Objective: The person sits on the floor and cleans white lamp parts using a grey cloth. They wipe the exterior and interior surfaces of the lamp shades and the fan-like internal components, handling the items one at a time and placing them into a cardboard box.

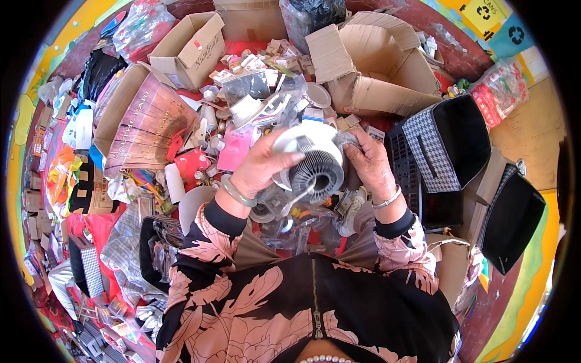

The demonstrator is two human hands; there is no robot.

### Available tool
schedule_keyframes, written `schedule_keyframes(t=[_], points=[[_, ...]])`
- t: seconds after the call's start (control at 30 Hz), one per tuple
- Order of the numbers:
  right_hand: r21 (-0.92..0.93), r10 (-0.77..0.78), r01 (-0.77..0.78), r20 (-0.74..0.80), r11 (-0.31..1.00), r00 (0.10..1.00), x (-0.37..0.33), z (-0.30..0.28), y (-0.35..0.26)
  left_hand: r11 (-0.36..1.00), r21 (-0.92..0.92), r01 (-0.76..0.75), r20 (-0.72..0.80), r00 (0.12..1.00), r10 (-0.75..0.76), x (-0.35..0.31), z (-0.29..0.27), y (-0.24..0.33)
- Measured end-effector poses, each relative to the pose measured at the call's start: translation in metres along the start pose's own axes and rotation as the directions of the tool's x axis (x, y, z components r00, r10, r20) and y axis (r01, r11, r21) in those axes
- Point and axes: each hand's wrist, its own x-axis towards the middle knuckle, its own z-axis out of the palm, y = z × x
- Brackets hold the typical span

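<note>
A white round downlight [282,145] with a black ribbed heat sink [315,172] is held up in front of my body, above the pile. My left hand [260,166] is closed on its left side, thumb across the white housing. At its right side, the fingers of my right hand [374,166] are closed on a grey, crumpled-looking piece [347,139] against the lamp. Whether that piece is cloth or part of the lamp, I cannot tell. A thin pale rod or wire [302,192] shows at the heat sink's opening. Beneath lies clear plastic packaging [275,202].
Mixed small boxes, lamp parts and wrappings are heaped beyond my hands, around a pink card [235,148]. Open cardboard boxes stand at the back, one large [387,91] at right. Black bins with checked sides [451,142] are on the right; a dark bin [158,248] stands left.
</note>
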Motion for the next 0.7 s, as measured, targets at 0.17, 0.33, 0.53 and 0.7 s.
schedule_keyframes(t=[0.17, 0.33, 0.53, 0.7], points=[[-0.163, -0.046, 0.062, 0.104, 0.985, 0.994, 0.0, -0.006, -0.017, 0.988, 0.112, 0.104, 0.111, 0.987, -0.116, 0.0, 0.006, -0.008], [-0.29, -0.128, 0.168, 0.152, 0.942, 0.98, 0.001, -0.004, -0.015, 0.963, 0.245, 0.116, 0.137, 0.979, -0.153, 0.003, 0.008, -0.012], [-0.042, -0.048, 0.053, 0.109, 0.998, 0.993, 0.004, -0.006, -0.009, 0.994, 0.097, 0.047, 0.049, 0.997, -0.052, 0.0, 0.006, -0.019], [0.001, 0.092, -0.093, 0.092, 0.996, 0.991, 0.0, -0.014, 0.0, 0.998, -0.058, -0.003, -0.041, 0.999, 0.0, 0.0, 0.004, -0.011]])
